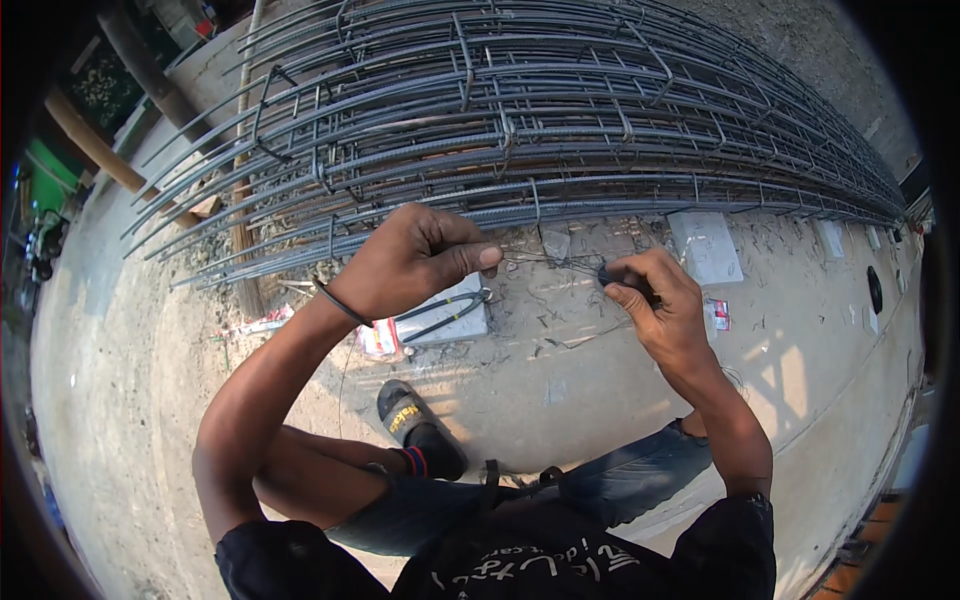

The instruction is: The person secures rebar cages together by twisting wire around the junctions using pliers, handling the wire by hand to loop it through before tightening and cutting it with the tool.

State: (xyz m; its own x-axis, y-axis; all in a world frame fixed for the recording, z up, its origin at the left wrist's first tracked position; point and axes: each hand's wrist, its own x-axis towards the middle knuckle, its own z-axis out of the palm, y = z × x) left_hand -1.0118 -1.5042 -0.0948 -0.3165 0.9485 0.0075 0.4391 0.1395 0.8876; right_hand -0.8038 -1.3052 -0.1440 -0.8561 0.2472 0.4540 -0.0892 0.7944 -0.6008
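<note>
Thin tie wire [545,262] stretched between both hands, just below rebar cage [520,120] edge. Left hand [410,262] fingers pinch wire end. Right hand [655,300] fingers closed on wire and small dark tool [606,274]. Pincers [445,315] on concrete block [450,318] below.

Hard daylight, heavy fisheye bend

Strong sun lights the concrete floor [130,400] to a pale glare at left; soft shadows with bright patches fall at lower right. The rebar cage [520,120] bows sharply toward the dark round rim. The centre is sharp, while the corners go black and the far edges smear.
</note>
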